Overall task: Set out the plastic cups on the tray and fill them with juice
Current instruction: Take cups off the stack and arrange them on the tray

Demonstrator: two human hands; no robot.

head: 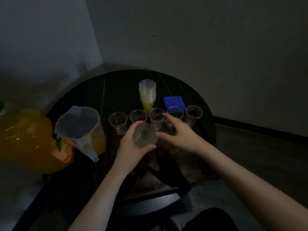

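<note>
The left hand point(131, 147) is gripping a small nested stack of plastic cups point(144, 136) above the middle of the tray point(196, 170), while the right hand point(180, 132) is reaching with loose, straight fingers toward the stack's rim, holding nothing. Five cups point(156, 118) are standing in a tight row along the tray's far edge — a brushing finger could be toppling one into its neighbours. The thin cups may also be sticking together, so two could be coming away as one.

blue sponge point(174, 102) on far side of round dark table point(116, 84), pale walls, dark baseboard point(260, 129) at right
</note>
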